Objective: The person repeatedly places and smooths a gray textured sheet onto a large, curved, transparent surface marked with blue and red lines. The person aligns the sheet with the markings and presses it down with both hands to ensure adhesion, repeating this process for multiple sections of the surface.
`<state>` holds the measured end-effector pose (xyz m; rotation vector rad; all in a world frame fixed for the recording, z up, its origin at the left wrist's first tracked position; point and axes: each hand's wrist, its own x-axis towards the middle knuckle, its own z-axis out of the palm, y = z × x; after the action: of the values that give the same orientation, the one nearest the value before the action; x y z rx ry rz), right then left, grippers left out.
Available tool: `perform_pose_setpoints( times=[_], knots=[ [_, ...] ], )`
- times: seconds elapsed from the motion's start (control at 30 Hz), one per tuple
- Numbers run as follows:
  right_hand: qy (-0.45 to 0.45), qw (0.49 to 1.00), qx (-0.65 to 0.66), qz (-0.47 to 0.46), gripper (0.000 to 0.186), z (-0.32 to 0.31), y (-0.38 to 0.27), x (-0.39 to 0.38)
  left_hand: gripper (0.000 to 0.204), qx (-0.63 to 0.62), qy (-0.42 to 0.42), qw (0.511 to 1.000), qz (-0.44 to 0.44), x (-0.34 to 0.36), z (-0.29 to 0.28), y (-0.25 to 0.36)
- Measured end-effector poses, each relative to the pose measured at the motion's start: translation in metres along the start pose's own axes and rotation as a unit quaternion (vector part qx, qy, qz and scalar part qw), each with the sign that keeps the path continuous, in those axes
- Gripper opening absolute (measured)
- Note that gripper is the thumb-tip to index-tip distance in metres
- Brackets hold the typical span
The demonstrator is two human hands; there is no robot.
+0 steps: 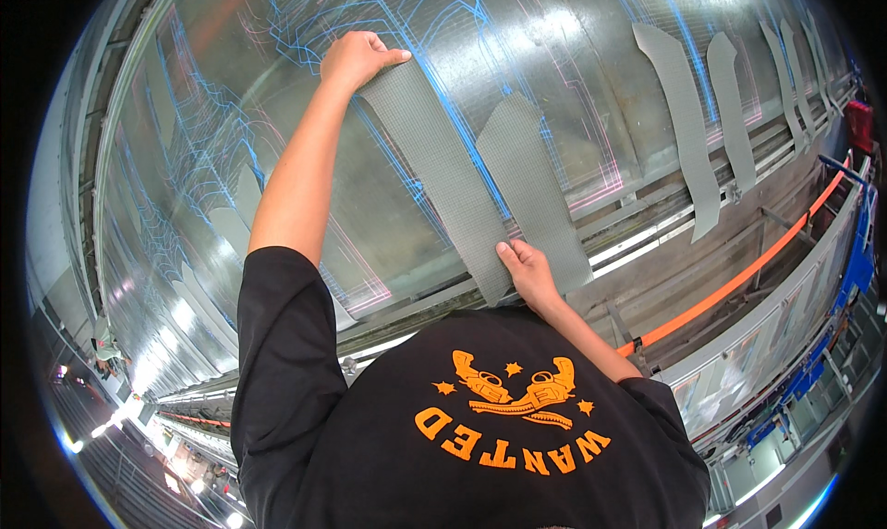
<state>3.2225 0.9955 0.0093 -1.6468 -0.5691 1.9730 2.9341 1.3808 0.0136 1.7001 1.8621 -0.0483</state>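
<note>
A long grey strip of woven sheet material (pixel 425 150) lies over the large shiny curved surface (pixel 573 85), which carries blue and pink printed lines. My left hand (pixel 360 60) pinches the strip's upper end, thumb along its top edge. Lower down, my right hand (pixel 528 272) grips the same strip near its lower right edge, thumb pointing up; its fingers are partly hidden behind the material. Just right of this strip, a second grey strip with a pointed top (pixel 527 159) lies on the surface, its lower end behind my right hand.
More grey strips (pixel 679 122) hang along the surface to the right, and others (pixel 242 201) lie to the left. A metal ledge (pixel 637 243) runs below the surface. An orange rail (pixel 748 272) curves through the lower right. Far left, a person (pixel 106 349) stands near bright lights.
</note>
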Motion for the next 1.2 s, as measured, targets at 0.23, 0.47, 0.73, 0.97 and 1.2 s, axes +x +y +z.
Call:
perform_pose_setpoints(
  times=[0.23, 0.47, 0.73, 0.97, 1.2],
  knots=[
    [0.018, 0.999, -0.032, 0.006, 0.03, -0.003, -0.007, -0.002, 0.052, -0.011, 0.003, 1.0, 0.0, 0.002, 0.003, -0.006],
    [0.019, 0.999, -0.024, 0.021, 0.03, -0.002, -0.005, 0.002, 0.053, -0.024, 0.001, 1.0, 0.002, 0.004, 0.003, -0.005],
    [0.01, 0.999, -0.021, 0.026, 0.029, -0.003, -0.002, 0.004, 0.053, -0.018, 0.003, 1.0, 0.011, 0.003, 0.003, -0.005],
    [0.034, 0.999, -0.01, 0.008, 0.032, 0.004, -0.006, 0.003, 0.052, -0.021, 0.001, 1.0, 0.001, 0.004, 0.003, -0.004],
    [0.033, 0.999, -0.002, 0.018, 0.03, 0.002, 0.0, 0.007, 0.052, -0.017, 0.0, 1.0, 0.005, 0.006, 0.003, -0.005]
  ],
)
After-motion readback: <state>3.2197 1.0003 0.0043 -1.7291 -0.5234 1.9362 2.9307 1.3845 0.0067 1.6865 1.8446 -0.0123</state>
